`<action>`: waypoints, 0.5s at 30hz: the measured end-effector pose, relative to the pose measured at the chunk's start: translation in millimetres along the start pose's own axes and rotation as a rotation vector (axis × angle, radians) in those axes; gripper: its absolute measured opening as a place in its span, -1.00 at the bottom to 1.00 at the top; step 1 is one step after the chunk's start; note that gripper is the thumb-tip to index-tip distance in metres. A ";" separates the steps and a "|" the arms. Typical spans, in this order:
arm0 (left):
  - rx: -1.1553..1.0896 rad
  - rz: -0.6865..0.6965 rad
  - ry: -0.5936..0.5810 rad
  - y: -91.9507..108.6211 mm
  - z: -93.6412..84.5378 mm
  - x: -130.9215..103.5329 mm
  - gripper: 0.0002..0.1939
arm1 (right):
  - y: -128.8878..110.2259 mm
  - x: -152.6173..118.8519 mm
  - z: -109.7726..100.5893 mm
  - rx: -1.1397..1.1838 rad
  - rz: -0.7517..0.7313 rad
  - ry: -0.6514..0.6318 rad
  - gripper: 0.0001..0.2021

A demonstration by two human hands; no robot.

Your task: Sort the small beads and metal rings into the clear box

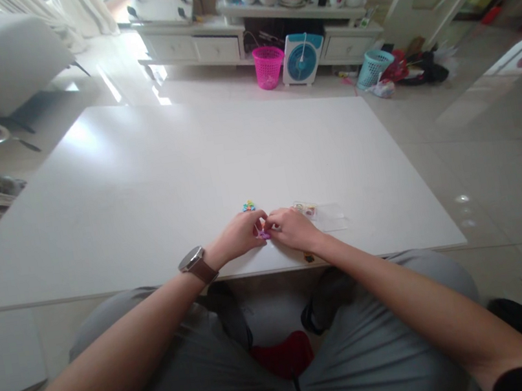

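Both hands meet close to the near edge of a white table (197,159). My left hand (243,232) is closed, its fingertips on a small purple piece (264,235) with some orange at its top. From the other side my right hand (290,226) pinches at the same small piece; its fingertips partly hide it. Just beyond my left hand lies a small blue, yellow and green piece (249,206). A clear plastic packet (330,216) with small printed pictures sits beside my right hand. Under my right wrist a small dark and yellow item (309,257) shows.
Past the table's far edge stand a pink basket (268,67), a blue and white fan (302,58) and a light blue basket (373,67). Behind them runs a white cabinet (217,48) with bowls on it. My legs are under the table's near edge.
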State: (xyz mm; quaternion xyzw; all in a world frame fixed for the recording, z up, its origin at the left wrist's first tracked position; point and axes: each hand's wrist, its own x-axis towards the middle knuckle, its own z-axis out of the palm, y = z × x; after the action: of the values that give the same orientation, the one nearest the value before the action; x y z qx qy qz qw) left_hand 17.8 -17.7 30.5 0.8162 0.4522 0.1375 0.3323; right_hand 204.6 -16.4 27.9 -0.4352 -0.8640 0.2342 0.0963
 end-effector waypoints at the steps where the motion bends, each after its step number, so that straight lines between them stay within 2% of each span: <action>1: 0.000 0.001 0.002 -0.4 0.4 -0.1 -0.79 | 0.2 0.0 -0.1 -0.004 -0.002 -0.002 -0.87; 13: -0.003 0.013 0.019 -0.2 1.7 -0.2 -0.80 | 2.2 -3.7 -11.3 -0.018 -0.030 -0.011 -0.85; 15: 0.002 0.005 0.015 0.2 1.5 -0.2 -0.82 | 2.3 -5.4 -12.7 -0.030 -0.046 -0.027 -0.80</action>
State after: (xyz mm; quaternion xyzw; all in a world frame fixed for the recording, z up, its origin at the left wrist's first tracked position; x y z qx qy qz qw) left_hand 18.6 -18.6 29.6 0.8165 0.4530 0.1441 0.3276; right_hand 214.2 -15.4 38.1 -0.4135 -0.8784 0.2250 0.0832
